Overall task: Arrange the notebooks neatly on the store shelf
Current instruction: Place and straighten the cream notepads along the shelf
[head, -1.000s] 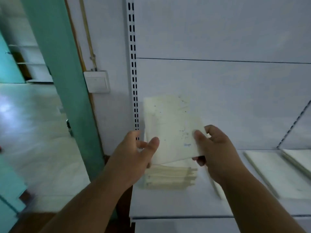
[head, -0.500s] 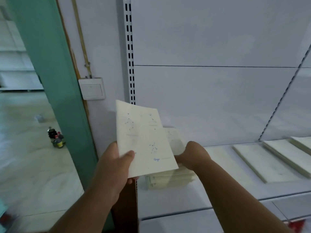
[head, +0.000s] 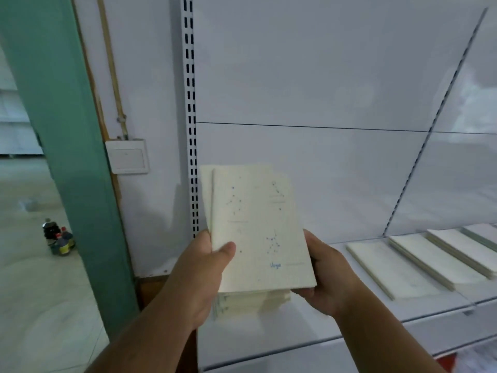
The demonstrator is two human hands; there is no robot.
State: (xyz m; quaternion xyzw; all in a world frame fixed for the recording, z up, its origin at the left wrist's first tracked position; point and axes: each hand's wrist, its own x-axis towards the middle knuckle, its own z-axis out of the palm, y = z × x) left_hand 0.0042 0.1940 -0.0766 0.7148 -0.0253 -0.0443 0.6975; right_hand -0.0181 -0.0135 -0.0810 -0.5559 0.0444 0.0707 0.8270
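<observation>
I hold cream notebooks (head: 258,227) with blue constellation drawings upright in front of me; a second one shows behind the front cover. My left hand (head: 204,275) grips their left edge, thumb on the cover. My right hand (head: 328,278) grips the lower right corner. Under them a stack of the same notebooks (head: 252,301) lies on the white shelf (head: 295,332), partly hidden. Three more notebooks (head: 390,267) lie flat in a row on the shelf to the right.
A slotted white upright (head: 190,117) bounds the shelf on the left. Beside it are a wall switch (head: 127,156) and a green pillar (head: 64,146). Small bottles (head: 57,239) stand on the tiled floor at the left.
My right hand came up off the stack with another notebook and joined the left hand's one. Both hands now hold them together, more to the right and upright.
</observation>
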